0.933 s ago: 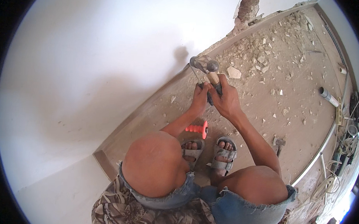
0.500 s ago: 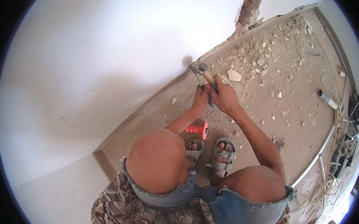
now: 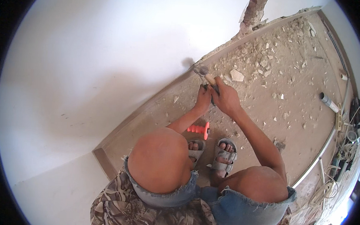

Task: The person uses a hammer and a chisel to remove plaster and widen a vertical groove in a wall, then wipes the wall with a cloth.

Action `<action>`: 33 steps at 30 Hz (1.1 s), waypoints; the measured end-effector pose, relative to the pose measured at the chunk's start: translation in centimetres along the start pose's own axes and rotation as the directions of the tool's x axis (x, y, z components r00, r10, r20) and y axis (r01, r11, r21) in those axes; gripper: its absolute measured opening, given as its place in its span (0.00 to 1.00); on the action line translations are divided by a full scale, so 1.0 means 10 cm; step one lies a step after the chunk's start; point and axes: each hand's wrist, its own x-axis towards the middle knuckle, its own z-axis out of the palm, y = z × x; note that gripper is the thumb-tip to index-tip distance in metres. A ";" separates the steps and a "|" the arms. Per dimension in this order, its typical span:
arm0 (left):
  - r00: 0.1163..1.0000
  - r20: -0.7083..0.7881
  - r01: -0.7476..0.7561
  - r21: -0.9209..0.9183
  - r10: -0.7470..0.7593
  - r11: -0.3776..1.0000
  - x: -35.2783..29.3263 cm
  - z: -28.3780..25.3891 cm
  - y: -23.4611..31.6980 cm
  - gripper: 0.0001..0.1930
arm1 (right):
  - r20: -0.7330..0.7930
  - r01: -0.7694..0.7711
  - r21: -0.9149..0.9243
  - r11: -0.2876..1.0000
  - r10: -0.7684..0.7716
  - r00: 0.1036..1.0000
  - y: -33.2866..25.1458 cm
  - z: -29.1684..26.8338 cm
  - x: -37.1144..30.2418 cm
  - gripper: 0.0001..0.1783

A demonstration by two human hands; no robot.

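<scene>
My right hand (image 3: 227,97) is closed round the wooden handle of a hammer (image 3: 209,78). The hammer's blurred metal head is by the foot of the white wall. Just left of it, my left hand (image 3: 203,98) is closed on a thin metal-shafted tool (image 3: 201,78). That tool points at the wall's lower edge; its tip is blurred, and its kind cannot be made out. Both hands are close together. Below them, near my left foot, an orange-red ribbed grip with a round guard (image 3: 199,130) lies on the floor.
Broken plaster (image 3: 237,75) and rubble lie along the skirting (image 3: 148,98). A chased groove (image 3: 253,13) runs up the wall. A grey pipe piece (image 3: 328,101), a long white strip (image 3: 314,164) and coiled cable (image 3: 324,194) lie on the right. My sandalled feet (image 3: 225,156) stand below my hands.
The hammer head has shifted slightly toward the tool in my left hand and is more blurred. Both hands keep their grip. The whole view has moved a little.
</scene>
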 end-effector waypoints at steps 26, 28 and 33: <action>0.998 0.047 -0.029 -0.175 0.037 0.984 0.17 -0.12 -0.11 0.14 | 0.138 -0.009 -0.150 0.989 0.030 0.990 -0.11 0.01 0.15 0.17; 0.998 0.030 0.060 -0.178 -0.056 0.982 0.10 0.05 -0.06 0.13 | 0.103 -0.056 -0.136 0.989 0.070 0.992 -0.10 -0.13 0.13 0.17; 0.988 -0.008 0.146 -0.242 -0.153 0.959 0.06 0.02 0.04 0.13 | -0.010 -0.084 0.059 0.995 0.085 0.996 -0.29 -0.15 0.06 0.18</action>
